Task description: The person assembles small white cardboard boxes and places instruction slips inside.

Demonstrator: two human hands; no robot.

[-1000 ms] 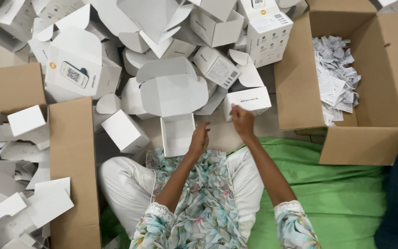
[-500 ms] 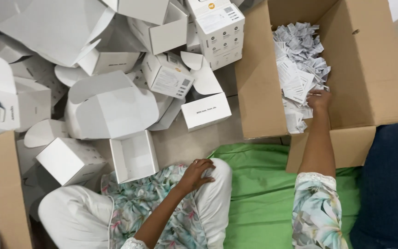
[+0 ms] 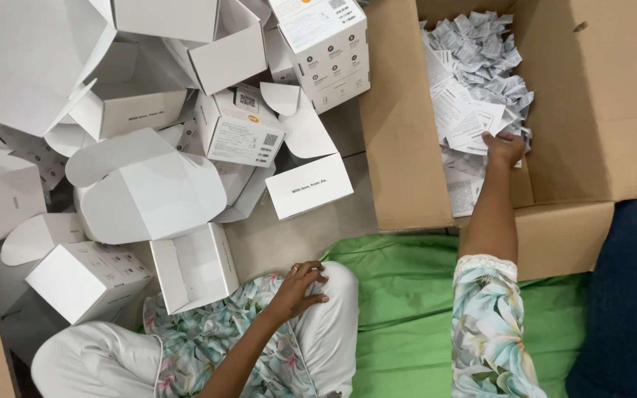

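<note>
Right hand down in the carton of leaflets, left hand idle on the knee.

From the left: a heap of white folding cardboard boxes (image 3: 149,184), then one small open white box (image 3: 193,269) lying near the left hand (image 3: 300,289), which rests loosely curled on the white-trousered knee, grasping nothing. Further right, the right hand (image 3: 504,146) reaches into the large brown corrugated carton (image 3: 399,133) — its fingers close on the near edge of a white printed paper leaflet (image 3: 470,125) atop the pile of folded slips. The leaflet lies just left of and beyond the fingertips, well away from the left hand — the right is plainly the nearer.
</note>
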